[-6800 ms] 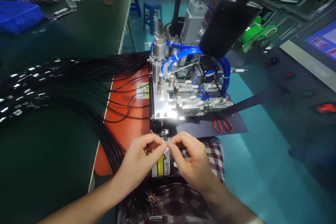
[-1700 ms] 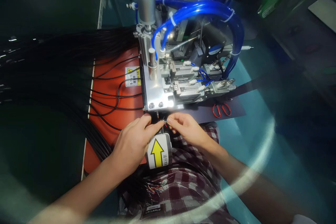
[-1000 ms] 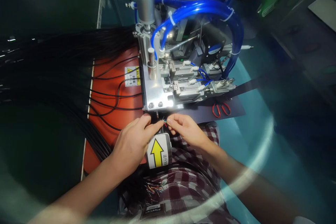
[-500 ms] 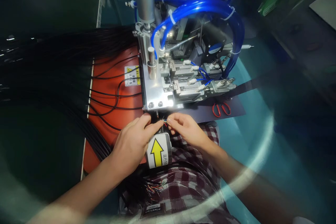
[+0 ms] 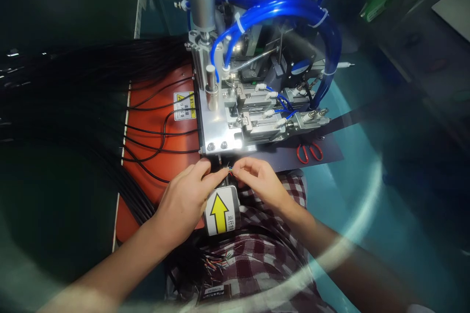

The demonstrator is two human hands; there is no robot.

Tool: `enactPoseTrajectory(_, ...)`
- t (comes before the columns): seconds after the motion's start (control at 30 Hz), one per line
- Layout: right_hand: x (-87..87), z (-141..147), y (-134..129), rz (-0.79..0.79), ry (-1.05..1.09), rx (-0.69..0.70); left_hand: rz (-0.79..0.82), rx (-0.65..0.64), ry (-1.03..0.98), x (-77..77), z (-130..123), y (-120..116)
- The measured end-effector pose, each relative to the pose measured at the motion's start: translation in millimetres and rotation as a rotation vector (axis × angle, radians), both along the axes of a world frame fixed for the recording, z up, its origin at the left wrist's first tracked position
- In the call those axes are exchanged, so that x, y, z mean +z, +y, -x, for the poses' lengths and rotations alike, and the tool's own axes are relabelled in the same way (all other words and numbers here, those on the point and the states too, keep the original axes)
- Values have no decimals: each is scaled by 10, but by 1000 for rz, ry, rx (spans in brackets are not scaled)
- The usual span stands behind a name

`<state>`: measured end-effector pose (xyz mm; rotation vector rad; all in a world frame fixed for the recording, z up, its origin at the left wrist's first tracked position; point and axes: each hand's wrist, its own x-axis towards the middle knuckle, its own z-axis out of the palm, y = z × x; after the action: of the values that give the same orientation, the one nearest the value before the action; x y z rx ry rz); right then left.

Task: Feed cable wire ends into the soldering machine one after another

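Thin coloured wires [image 5: 230, 171] stick out between my fingertips, just below the front edge of the metal machine [image 5: 220, 138]. My left hand [image 5: 187, 198] comes from the left, its index finger stretched to the wires and its thumb near the machine's edge; it is closed around the wire end, and the cable behind is hidden. On the right, my right hand [image 5: 259, 181] pinches the wire tips between thumb and index finger. Under my left hand is a white plate with a yellow arrow [image 5: 220, 211].
Several black cables [image 5: 161, 132] cross the orange plate [image 5: 147, 100] at left. Blue air hoses [image 5: 279, 7] arch above the machine. Red-handled scissors [image 5: 309, 153] lie on the dark board at right. A bundle of stripped cable ends [image 5: 215, 261] rests on my lap.
My right hand has shifted very slightly left, its fingers closer around the wires. My left hand stays in place.
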<state>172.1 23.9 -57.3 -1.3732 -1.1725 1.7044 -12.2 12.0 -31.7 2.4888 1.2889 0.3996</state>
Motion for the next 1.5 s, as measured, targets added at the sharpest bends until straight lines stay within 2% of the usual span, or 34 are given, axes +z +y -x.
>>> enactPoseTrajectory(0.33,9,8,0,-4,-34,-23,9,0,5,-13,6,-1)
enactPoseTrajectory(0.77,25,-21,60,178,114,11,-12,-2,15,0,-8,-7)
enactPoseTrajectory(0.97,40,-29,70,127,86,22,-12,-4,20,0,-3,-3)
enactPoseTrajectory(1.2,-10,-38,40,19,-69,46,-49,-8,100,-18,-5,-15)
enactPoseTrajectory(1.33,5,-51,36,17,-107,47,-70,-8,64,-14,-11,-6)
enactPoseTrajectory(1.5,38,-36,23,-10,-119,-21,-68,-9,35,-27,-2,-4)
